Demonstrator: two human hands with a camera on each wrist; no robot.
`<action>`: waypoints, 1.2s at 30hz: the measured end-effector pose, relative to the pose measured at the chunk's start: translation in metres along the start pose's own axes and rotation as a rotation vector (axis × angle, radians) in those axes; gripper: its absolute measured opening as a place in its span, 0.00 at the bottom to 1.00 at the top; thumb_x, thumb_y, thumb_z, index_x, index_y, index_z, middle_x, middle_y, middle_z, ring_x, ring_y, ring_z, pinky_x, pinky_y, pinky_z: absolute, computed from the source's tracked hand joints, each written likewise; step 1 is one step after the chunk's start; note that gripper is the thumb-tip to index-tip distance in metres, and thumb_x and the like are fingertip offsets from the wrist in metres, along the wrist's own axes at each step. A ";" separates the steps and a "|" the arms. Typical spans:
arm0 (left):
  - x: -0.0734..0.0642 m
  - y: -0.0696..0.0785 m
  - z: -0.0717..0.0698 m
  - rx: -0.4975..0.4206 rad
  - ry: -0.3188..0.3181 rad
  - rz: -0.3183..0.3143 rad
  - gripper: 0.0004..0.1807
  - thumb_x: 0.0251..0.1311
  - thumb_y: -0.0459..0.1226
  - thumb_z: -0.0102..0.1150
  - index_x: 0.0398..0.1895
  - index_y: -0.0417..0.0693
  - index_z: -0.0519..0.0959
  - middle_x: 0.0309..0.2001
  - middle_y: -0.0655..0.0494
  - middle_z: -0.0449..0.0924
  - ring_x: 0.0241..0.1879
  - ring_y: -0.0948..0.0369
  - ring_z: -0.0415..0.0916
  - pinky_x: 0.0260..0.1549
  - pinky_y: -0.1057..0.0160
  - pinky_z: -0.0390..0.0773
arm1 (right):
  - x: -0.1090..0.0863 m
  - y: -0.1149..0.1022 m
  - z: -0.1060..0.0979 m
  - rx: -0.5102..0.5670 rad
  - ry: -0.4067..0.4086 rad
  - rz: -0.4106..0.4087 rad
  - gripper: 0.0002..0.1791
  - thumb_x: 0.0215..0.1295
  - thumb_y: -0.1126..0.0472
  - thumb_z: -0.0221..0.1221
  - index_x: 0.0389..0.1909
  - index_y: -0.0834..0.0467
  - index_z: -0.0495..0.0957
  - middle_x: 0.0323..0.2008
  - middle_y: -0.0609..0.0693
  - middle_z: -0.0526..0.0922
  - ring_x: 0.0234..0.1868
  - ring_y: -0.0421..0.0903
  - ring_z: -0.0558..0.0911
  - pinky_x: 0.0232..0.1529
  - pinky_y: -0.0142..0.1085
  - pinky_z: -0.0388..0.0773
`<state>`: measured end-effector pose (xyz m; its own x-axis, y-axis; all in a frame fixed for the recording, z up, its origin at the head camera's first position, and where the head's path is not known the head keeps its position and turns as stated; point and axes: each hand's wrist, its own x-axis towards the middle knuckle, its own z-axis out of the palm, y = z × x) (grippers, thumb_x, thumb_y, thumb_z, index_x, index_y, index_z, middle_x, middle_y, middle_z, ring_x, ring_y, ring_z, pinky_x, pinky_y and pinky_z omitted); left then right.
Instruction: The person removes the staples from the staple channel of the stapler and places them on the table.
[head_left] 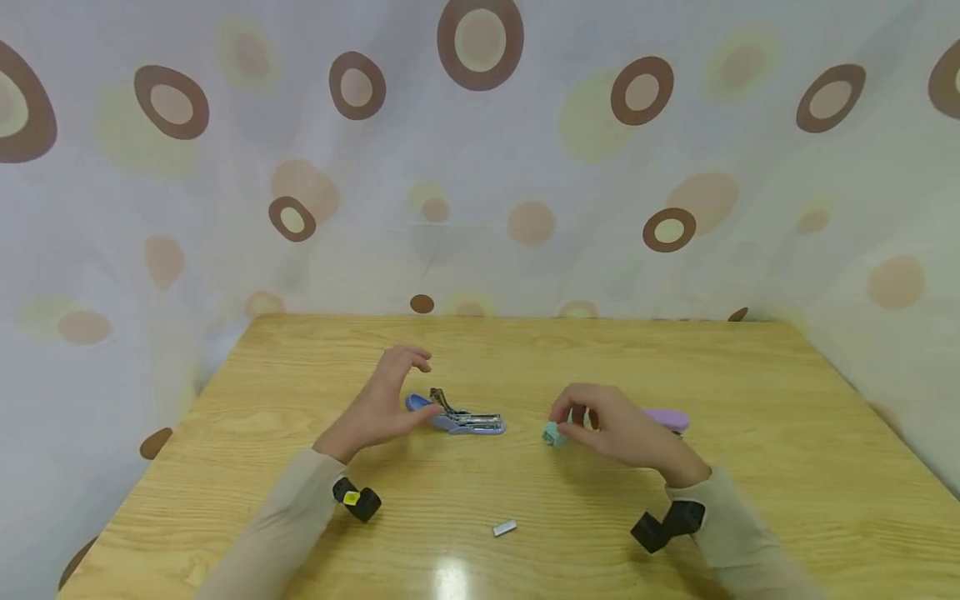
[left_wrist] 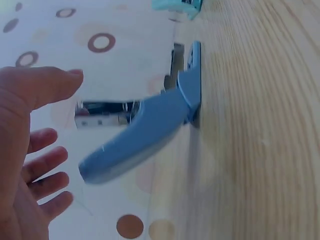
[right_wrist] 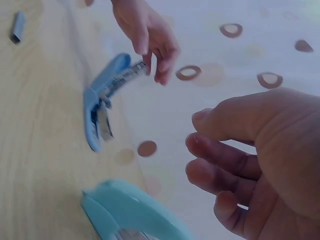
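A blue stapler (head_left: 491, 431) lies spread open on the table, its metal staple channel (left_wrist: 102, 115) swung up away from the blue arm. My left hand (head_left: 378, 408) hovers beside its left end, thumb and fingers apart; the left wrist view shows a gap between hand and stapler. A mint-green stapler (right_wrist: 132, 210) stands on the table near my right hand (head_left: 615, 425). The right hand's fingers are loosely bent with nothing between them in the right wrist view, and it partly hides the mint stapler in the head view.
Behind the right hand lies a purple stapler (head_left: 667, 417), partly covered by it. A small strip of staples (head_left: 505, 528) rests near the front of the wooden table (head_left: 420, 533). A patterned curtain (head_left: 480, 167) hangs behind the table.
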<state>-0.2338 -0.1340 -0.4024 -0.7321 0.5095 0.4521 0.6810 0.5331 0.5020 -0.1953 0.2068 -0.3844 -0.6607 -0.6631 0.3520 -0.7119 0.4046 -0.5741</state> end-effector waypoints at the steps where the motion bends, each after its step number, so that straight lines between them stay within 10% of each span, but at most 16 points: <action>1: 0.002 0.003 0.001 0.025 0.018 0.028 0.24 0.52 0.38 0.71 0.46 0.44 0.68 0.58 0.45 0.68 0.61 0.49 0.63 0.59 0.43 0.65 | -0.001 0.002 -0.004 -0.010 0.023 -0.002 0.05 0.64 0.68 0.60 0.37 0.56 0.78 0.32 0.43 0.79 0.26 0.33 0.73 0.22 0.29 0.70; 8: 0.015 0.036 0.009 0.237 0.072 0.205 0.19 0.50 0.40 0.71 0.40 0.46 0.72 0.54 0.49 0.75 0.58 0.51 0.68 0.56 0.43 0.63 | -0.006 0.014 -0.022 -0.021 0.094 0.057 0.04 0.64 0.66 0.61 0.37 0.56 0.78 0.34 0.43 0.79 0.28 0.36 0.73 0.25 0.31 0.71; 21: 0.050 0.070 0.058 0.223 -0.076 0.279 0.13 0.58 0.39 0.64 0.43 0.45 0.73 0.46 0.54 0.77 0.48 0.57 0.73 0.49 0.54 0.72 | -0.022 0.036 -0.041 -0.097 0.077 0.236 0.13 0.58 0.65 0.66 0.43 0.54 0.76 0.40 0.49 0.79 0.35 0.38 0.76 0.34 0.36 0.74; 27: 0.064 0.083 0.078 0.260 -0.201 0.178 0.16 0.59 0.40 0.63 0.46 0.43 0.72 0.45 0.52 0.77 0.42 0.58 0.74 0.45 0.59 0.75 | -0.021 0.037 -0.049 -0.098 0.028 0.279 0.17 0.58 0.65 0.67 0.48 0.59 0.77 0.45 0.57 0.80 0.38 0.47 0.77 0.39 0.38 0.75; 36: 0.075 0.104 0.107 0.398 -0.380 -0.160 0.32 0.54 0.56 0.66 0.51 0.43 0.70 0.41 0.51 0.78 0.38 0.59 0.75 0.29 0.65 0.76 | -0.018 0.048 -0.039 -0.104 -0.052 0.292 0.20 0.57 0.66 0.66 0.52 0.61 0.77 0.46 0.52 0.81 0.42 0.48 0.79 0.45 0.46 0.74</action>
<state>-0.2161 0.0319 -0.3946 -0.8201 0.5691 0.0599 0.5689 0.7995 0.1927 -0.2271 0.2629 -0.3896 -0.8298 -0.5393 0.1434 -0.5158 0.6432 -0.5659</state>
